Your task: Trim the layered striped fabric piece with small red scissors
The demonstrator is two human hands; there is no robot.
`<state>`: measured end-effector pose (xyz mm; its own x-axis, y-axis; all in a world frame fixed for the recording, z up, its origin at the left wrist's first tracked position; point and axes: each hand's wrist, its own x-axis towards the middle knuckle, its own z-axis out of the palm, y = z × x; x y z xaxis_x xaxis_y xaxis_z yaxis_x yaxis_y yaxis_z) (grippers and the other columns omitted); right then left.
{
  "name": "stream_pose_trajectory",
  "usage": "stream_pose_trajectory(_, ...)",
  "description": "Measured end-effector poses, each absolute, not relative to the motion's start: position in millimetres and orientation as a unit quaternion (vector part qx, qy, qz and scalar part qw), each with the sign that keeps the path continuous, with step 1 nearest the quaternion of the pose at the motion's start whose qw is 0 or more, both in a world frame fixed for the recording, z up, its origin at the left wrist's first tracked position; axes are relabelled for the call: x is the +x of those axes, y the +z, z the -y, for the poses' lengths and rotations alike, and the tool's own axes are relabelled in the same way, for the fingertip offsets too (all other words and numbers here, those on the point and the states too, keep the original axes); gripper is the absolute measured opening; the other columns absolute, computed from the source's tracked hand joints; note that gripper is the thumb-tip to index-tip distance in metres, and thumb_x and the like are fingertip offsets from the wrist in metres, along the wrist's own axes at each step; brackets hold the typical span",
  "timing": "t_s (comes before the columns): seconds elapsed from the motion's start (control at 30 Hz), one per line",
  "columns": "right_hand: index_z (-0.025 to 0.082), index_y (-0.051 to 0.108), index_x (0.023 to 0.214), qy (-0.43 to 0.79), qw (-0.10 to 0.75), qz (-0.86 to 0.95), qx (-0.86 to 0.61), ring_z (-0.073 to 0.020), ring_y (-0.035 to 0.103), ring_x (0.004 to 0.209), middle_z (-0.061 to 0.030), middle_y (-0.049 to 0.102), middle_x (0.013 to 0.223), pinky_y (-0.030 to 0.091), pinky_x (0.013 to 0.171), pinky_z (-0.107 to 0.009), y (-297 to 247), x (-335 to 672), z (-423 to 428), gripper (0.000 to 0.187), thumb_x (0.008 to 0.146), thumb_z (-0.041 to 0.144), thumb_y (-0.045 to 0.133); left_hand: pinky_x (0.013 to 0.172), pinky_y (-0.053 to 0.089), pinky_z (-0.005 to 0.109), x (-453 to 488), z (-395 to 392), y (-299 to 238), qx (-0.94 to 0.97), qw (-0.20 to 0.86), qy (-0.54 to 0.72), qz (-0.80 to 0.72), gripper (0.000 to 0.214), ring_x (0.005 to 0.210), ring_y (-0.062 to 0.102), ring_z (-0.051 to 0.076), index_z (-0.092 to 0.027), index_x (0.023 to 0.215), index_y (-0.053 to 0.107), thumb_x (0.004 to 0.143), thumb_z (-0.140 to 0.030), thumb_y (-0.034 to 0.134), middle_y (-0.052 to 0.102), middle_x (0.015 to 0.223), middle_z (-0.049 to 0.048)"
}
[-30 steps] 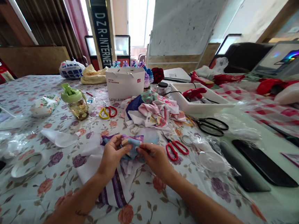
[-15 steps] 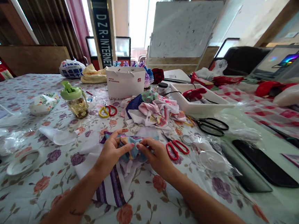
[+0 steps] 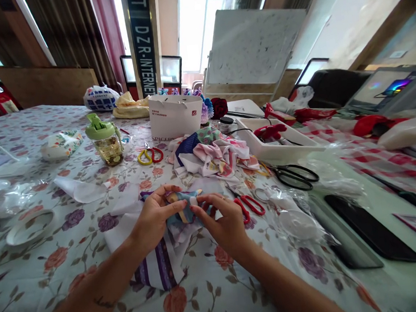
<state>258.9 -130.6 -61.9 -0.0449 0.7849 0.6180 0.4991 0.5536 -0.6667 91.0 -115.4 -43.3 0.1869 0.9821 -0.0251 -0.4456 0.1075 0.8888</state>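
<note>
My left hand (image 3: 155, 216) and my right hand (image 3: 224, 221) meet over a small blue and yellow patterned fabric piece (image 3: 183, 204) just above the floral tablecloth (image 3: 50, 267). Both hands pinch it, thumb and fingers closed on the cloth. My right fingertips press a small pale bit at the fabric's edge. Under the hands lies a purple and white striped cloth (image 3: 158, 264). Small red scissors (image 3: 249, 206) lie just right of my right hand.
A heap of fabric scraps (image 3: 213, 155) lies behind the hands, with a white paper bag (image 3: 171, 116) beyond. Black scissors (image 3: 293, 175), yellow-red scissors (image 3: 149, 155), a green-lidded bottle (image 3: 105, 144), a white tray (image 3: 276, 145), plastic bags (image 3: 293, 216) and a dark phone (image 3: 371, 231) surround them.
My hands drew closer together on the fabric and lifted it slightly. My right hand turned, its fingers curling up over the cloth's right edge.
</note>
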Motion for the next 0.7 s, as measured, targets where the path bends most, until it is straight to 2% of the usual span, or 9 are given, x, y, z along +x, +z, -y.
stream_pose_trajectory(0.13,0.022,0.069,0.089,0.09,0.536,0.71,-0.448,-0.0187,0.064,0.066,-0.0057,0.072,0.084,0.053,0.065,-0.031,-60.8,257.5,132.8,0.005,0.086,0.027,0.068,0.052,0.053,0.023,91.8,116.0,-42.7,0.399,0.656,0.546,-0.335,0.035,0.046,0.061,0.011,-0.015,0.091,0.058,0.067,-0.017,0.082,0.057,0.056,-0.0088)
stream_pose_trajectory(0.33,0.022,0.071,0.088,0.068,0.517,0.736,-0.432,-0.0202,0.067,0.066,-0.0071,0.073,0.08,0.055,0.067,-0.033,-59.7,255.5,133.5,0.007,0.086,0.028,0.068,0.051,0.05,0.022,94.2,118.6,-44.9,0.42,0.64,0.55,-0.335,0.032,0.045,0.063,0.012,-0.015,0.087,0.06,0.066,-0.019,0.083,0.057,0.054,-0.0085)
stream_pose_trajectory(0.5,0.021,0.073,0.087,0.076,0.505,0.746,-0.426,-0.0244,0.071,0.076,-0.0089,0.075,0.082,0.056,0.071,-0.034,-62.4,254.3,133.1,0.008,0.087,0.026,0.067,0.049,0.049,0.021,95.4,120.1,-44.6,0.411,0.628,0.554,-0.36,0.035,0.043,0.06,0.011,-0.016,0.085,0.06,0.062,-0.019,0.086,0.055,0.05,-0.0098)
stream_pose_trajectory(0.7,0.022,0.074,0.085,0.103,0.498,0.752,-0.419,-0.0226,0.071,0.075,-0.0078,0.076,0.082,0.055,0.068,-0.032,-63.6,254.0,132.6,0.016,0.091,0.021,0.059,0.053,0.05,0.022,91.1,117.8,-44.3,0.416,0.606,0.551,-0.396,0.035,0.053,0.06,0.011,-0.016,0.082,0.063,0.058,-0.023,0.088,0.062,0.061,-0.0054)
